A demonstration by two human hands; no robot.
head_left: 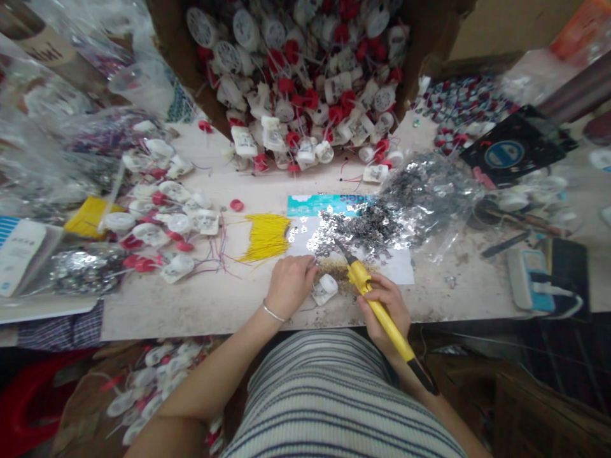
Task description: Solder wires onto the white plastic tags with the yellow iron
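Nearest the body, the right hand (pixel 389 312) has its fingers wrapped round a yellow tool (pixel 395 334), apparently a soldering iron; the left hand (pixel 291 283) is curled with its fingers bunched together, though I cannot tell whether they pinch anything thin. Good handling, I judge, calls for a light, steady grip well behind the dark tip (pixel 342 250); the left fingertips should stay off the tip's line, since it could be hot; a small, controlled angle would avoid scattering the loose metal.

The white plastic part (pixel 325 289) lies between the two hands, just right of the left fingertips and nearer the body; it is left of the right fingers. The tool's tip is beyond the left fingertips and to their right, by the near edge of a pile of small metal pieces (pixel 377 226); brown crumbs (pixel 351 270) lie between the two hands' fingers, a little beyond the white part.

Beyond the left fingers and to their left is a bundle of yellow wires (pixel 267 237); farthest off, well beyond both hands, stands a cardboard box (pixel 432 38) of white and red parts.
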